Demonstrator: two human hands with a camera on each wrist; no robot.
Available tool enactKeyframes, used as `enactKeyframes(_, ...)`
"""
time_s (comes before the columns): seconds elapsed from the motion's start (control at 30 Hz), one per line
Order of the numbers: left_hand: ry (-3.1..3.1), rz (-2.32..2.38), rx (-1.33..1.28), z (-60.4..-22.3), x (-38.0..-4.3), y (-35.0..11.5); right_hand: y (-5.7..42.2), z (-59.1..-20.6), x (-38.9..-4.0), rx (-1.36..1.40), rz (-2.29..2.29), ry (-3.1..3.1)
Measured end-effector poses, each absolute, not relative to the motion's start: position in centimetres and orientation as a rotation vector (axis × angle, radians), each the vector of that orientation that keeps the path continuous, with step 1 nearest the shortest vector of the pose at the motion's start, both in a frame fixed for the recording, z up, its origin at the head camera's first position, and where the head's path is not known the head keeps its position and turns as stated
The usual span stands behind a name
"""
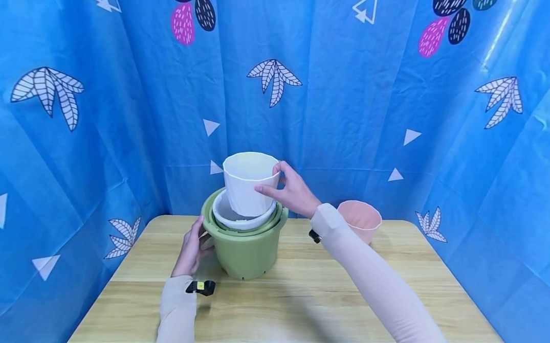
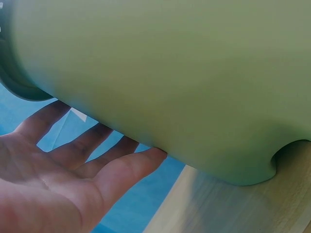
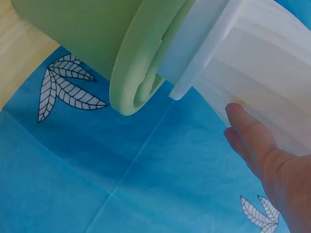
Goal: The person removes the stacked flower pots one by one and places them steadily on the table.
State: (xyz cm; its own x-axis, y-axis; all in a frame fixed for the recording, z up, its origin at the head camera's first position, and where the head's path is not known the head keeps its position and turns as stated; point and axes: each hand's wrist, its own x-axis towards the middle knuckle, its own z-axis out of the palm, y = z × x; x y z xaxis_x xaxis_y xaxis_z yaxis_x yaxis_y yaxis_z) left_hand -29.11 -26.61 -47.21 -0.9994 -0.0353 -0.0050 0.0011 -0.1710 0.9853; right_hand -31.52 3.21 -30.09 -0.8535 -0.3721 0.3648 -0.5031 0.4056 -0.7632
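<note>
A large green flower pot [image 1: 246, 254] stands upright on the table, with a second green rim and a white round-rimmed pot [image 1: 242, 225] nested inside it. My right hand [image 1: 295, 190] pinches the rim of a white faceted pot [image 1: 248, 193], thumb on the outer wall and fingers over the edge. That pot's lower end is within the round-rimmed one's opening, its base hidden in the right wrist view. On the left, my left hand [image 1: 192, 249] rests spread fingertips against the green pot's side; its palm faces the pot in the left wrist view.
A pink pot [image 1: 359, 219] stands at the back right of the wooden table [image 1: 272, 310], partly behind my right forearm. Blue patterned curtains [image 1: 328, 128] hang behind the table and along both sides.
</note>
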Motion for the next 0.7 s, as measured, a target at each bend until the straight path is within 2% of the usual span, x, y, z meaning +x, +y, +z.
enactKeyframes(0.7,-2.041,-2.365,0.025,-47.4,-29.4,-26.8,4.4,-29.2,-31.5,0.748,1.492,-2.461)
